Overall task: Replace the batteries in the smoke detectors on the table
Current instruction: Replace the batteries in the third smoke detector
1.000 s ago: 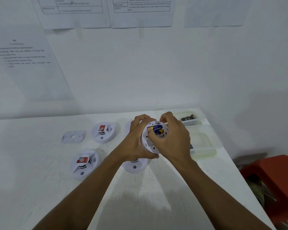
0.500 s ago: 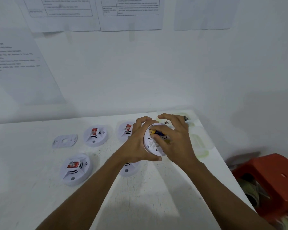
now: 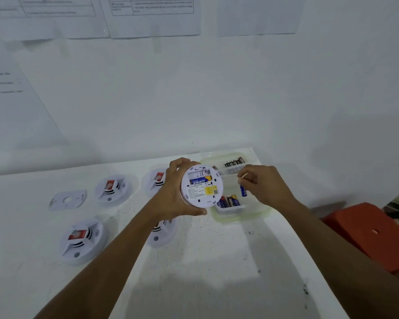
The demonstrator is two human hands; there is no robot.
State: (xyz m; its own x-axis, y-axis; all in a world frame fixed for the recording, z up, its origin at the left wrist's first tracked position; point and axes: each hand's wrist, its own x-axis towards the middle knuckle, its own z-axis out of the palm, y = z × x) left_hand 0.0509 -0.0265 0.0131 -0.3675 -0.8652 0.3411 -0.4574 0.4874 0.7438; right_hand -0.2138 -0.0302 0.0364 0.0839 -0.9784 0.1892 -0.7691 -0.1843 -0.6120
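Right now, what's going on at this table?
A person's left hand holds one smoke detector back-up, its open compartment showing one seated battery and an empty slot above it. The right hand pinches a loose blue battery above the clear container of batteries. Four other detectors and a mounting plate lie on the table.
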